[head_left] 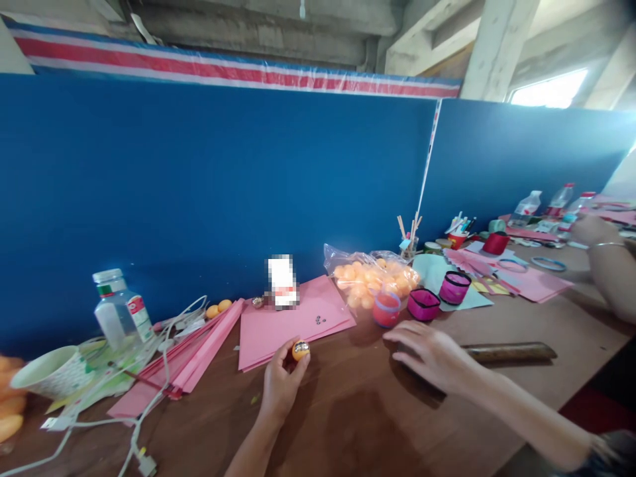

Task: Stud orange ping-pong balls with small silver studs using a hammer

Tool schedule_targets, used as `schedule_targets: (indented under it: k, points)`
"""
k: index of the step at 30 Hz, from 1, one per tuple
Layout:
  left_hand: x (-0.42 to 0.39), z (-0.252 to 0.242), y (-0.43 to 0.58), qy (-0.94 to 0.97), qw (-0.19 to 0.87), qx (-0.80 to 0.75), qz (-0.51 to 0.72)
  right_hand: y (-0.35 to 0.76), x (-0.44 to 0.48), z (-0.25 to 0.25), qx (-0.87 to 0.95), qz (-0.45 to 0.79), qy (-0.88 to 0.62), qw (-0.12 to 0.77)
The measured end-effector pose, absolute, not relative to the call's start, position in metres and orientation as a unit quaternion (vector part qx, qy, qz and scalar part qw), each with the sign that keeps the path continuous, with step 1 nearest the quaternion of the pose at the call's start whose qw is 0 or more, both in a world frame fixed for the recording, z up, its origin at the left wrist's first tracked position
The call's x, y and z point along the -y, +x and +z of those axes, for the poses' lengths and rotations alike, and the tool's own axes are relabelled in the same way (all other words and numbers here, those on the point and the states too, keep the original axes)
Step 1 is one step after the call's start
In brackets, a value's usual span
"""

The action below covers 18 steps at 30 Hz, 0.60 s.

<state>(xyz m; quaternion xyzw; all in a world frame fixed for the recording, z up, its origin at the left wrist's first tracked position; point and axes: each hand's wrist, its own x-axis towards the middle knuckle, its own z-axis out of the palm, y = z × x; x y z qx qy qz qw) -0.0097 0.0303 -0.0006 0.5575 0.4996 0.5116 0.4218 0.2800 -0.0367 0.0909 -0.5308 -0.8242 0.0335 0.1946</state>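
Observation:
My left hand (283, 381) pinches a small orange ball (300, 350) with a shiny, metallic-looking patch on its upper side. Just beyond it lie pink paper sheets (268, 331) with several tiny dark beads (320, 320) on top. To the right, my right hand (432, 354) is low over the brown table, palm down, fingers stretched forward. From behind its wrist a long piece with a brown wooden surface (517, 352) sticks out to the right. Something dark shows under the palm; I cannot tell whether it is part of that piece or a shadow.
A clear bag of orange balls (362, 281) stands behind a red cup (386, 309) and magenta rings (424, 305). At left are white cables (142, 417), a paper cup (52, 371) and a plastic bottle (122, 311). Another person's arm (609, 271) reaches in at far right.

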Motion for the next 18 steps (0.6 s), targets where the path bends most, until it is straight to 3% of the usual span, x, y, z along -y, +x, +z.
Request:
schedule_targets:
  k: [4, 7, 18]
  points:
    - [-0.030, -0.001, -0.010, 0.560, 0.414, -0.506, 0.510, 0.204, 0.002, 0.090, 0.846, 0.046, -0.485, 0.219]
    - [-0.031, -0.001, -0.012, 0.566, 0.405, -0.506, 0.509, 0.170, -0.039, 0.072, 0.791, 0.049, -0.584, 0.176]
    - [-0.036, -0.006, -0.015, 0.566, 0.392, -0.513, 0.513, 0.145, -0.094, 0.037, 0.740, 0.059, -0.651, 0.155]
